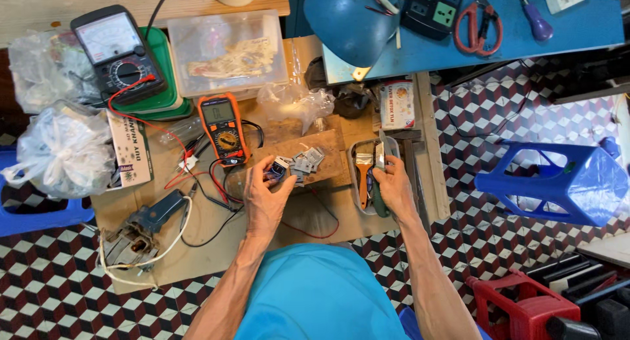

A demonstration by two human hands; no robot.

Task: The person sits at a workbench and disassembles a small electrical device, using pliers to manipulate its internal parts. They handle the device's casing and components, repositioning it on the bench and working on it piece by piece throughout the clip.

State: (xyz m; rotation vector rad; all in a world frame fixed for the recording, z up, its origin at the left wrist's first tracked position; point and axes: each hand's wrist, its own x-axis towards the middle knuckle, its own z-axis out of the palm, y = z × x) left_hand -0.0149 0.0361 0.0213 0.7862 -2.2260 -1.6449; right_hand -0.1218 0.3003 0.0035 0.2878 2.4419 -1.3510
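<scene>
My left hand [266,194] grips a small blue and metal part [277,170] just in front of a wooden block [328,157] that carries several small grey metal plates [307,161]. My right hand [392,182] reaches into a clear oblong tray [355,149] and holds a thin metal tool [380,155] there. A paintbrush [363,176] with an orange handle lies in the same tray, left of that hand.
An orange multimeter [224,127] with red and black leads sits left of the block, a black analog meter [117,51] behind it. Plastic bags [62,149], a clear box [226,52], a blue lamp shade [351,18], red-handled scissors [478,25] and a tipped blue stool [558,182] stand around.
</scene>
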